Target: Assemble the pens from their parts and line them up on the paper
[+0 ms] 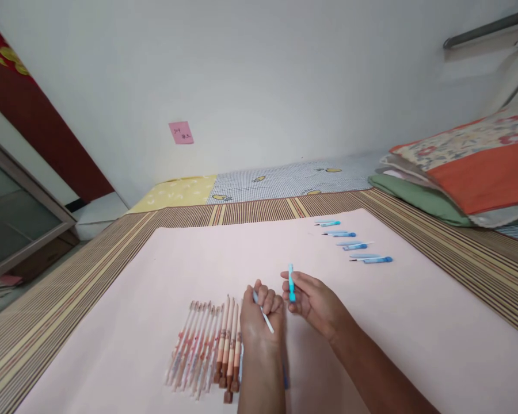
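My left hand [263, 313] is closed around a thin white pen refill [265, 318] that sticks out toward me. My right hand [315, 299] pinches a short blue pen part [290, 282], held upright just right of the left hand. Both hover over a pale pink sheet [155, 299]. Left of my left hand lies a row of several pink patterned pens [207, 345] side by side. Further away, to the right, several blue pen parts with loose refills [356, 244] lie in a slanting column.
The pink sheet covers a striped woven mat [69, 270] on a bed. Folded quilts and a pillow [470, 167] are stacked at the right. A white wall with a pink sticky note [181, 133] is behind. A glass cabinet [12, 213] stands at left.
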The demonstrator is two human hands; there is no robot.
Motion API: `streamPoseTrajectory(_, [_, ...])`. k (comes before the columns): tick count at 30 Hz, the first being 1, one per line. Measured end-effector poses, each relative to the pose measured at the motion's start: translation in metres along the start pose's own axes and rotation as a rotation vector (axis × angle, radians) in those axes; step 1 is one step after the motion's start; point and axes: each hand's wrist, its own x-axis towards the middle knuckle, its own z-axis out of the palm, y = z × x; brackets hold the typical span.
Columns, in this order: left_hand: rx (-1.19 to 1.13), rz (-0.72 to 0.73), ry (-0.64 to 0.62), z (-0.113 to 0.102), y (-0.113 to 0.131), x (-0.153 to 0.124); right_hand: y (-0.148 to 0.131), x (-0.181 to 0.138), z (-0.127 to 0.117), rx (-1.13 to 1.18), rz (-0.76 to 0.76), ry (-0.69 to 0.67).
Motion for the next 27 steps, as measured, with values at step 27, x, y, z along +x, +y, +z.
streamPoseTrajectory(27, [0.047,0.375,0.103,-0.007,0.016,0.007,0.022,-0.082,0.020,-1.089,-0.451,-0.099])
